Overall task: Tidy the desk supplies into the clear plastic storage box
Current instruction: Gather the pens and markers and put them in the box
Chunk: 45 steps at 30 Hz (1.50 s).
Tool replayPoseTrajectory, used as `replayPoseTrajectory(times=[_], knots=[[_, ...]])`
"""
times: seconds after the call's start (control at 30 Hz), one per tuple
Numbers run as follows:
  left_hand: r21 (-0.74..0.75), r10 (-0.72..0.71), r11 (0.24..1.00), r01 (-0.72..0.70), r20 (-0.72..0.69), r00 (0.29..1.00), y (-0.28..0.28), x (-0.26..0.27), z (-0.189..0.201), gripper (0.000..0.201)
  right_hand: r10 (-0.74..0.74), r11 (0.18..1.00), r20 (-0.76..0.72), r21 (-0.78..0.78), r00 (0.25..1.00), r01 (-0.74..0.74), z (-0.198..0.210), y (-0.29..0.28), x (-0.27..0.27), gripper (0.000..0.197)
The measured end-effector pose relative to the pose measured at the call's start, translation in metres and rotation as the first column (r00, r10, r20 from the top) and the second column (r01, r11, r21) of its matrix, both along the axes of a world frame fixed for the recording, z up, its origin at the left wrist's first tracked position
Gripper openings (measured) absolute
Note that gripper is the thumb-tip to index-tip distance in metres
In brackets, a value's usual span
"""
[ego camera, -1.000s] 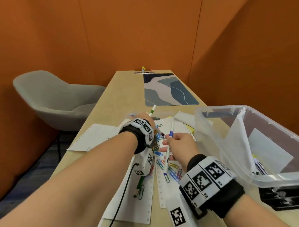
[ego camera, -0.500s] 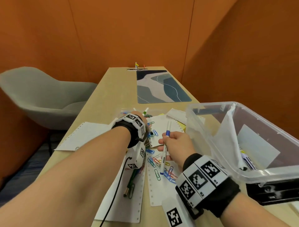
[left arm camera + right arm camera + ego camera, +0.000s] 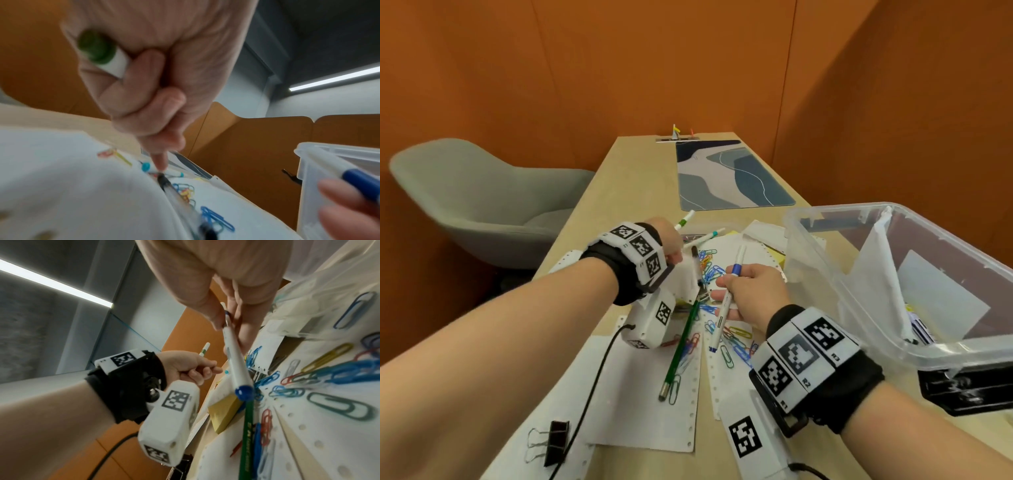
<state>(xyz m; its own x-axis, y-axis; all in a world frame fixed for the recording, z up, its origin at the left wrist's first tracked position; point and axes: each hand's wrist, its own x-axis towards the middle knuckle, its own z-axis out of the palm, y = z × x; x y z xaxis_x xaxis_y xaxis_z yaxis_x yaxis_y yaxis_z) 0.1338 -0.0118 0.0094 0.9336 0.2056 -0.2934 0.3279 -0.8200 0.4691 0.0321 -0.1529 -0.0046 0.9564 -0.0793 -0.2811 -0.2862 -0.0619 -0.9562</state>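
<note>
My left hand (image 3: pixel 675 251) grips a white marker with a green cap (image 3: pixel 684 221), seen close up as the green cap (image 3: pixel 96 48) in the left wrist view. Its forefinger (image 3: pixel 159 162) points down at the ends of a teal-capped pen (image 3: pixel 707 236) and a clear black-tipped pen (image 3: pixel 697 269) lying on the paper. My right hand (image 3: pixel 743 291) holds a white pen with a blue band (image 3: pixel 725 305) upright-tilted over loose coloured paper clips (image 3: pixel 734 342). The blue end (image 3: pixel 244 392) of that pen hangs above a green pencil (image 3: pixel 248 434). The clear plastic box (image 3: pixel 822 260) stands right of both hands.
Sheets of perforated paper (image 3: pixel 640 411) cover the near desk, with a yellow sticky-note pad (image 3: pixel 224 412) and a black binder clip (image 3: pixel 555 442) on them. A patterned desk mat (image 3: pixel 729 174) lies farther back. A grey chair (image 3: pixel 482 202) stands left of the desk.
The right hand with its blue-banded pen has barely moved. My left hand, still holding the green-capped marker, has brought its forefinger down onto the pen ends on the paper.
</note>
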Motion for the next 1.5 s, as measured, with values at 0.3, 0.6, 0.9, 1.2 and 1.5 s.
replayPoseTrajectory(times=[0.3, 0.6, 0.9, 1.2, 1.5], knots=[[0.094, -0.04, 0.996, 0.013, 0.297, 0.954, -0.013, 0.018, -0.01, 0.003, -0.009, 0.998, -0.009, 0.055, 1.0, 0.01, 0.01, 0.002, -0.001, 0.011], [0.458, -0.089, 0.887, 0.065, 0.031, 0.996, -0.01, 0.055, -0.037, 0.018, -0.043, 0.997, -0.019, 0.069, 0.999, 0.044, 0.015, -0.008, 0.012, 0.014], [-0.276, 0.07, 0.961, -0.014, 0.193, 0.979, -0.009, -0.006, 0.036, 0.024, -0.142, 0.961, -0.014, 0.237, 0.99, 0.141, 0.013, -0.004, 0.02, 0.011], [-0.571, -0.239, 0.808, 0.145, -0.093, 0.966, 0.003, -0.092, 0.046, 0.019, -0.148, 0.903, 0.046, 0.414, 0.988, 0.116, 0.036, -0.005, 0.008, 0.013], [-0.483, -0.313, 0.844, 0.234, -0.089, 0.946, -0.015, -0.113, 0.044, 0.029, -0.092, 0.93, 0.153, 0.365, 0.984, 0.03, 0.044, -0.012, -0.014, 0.025]])
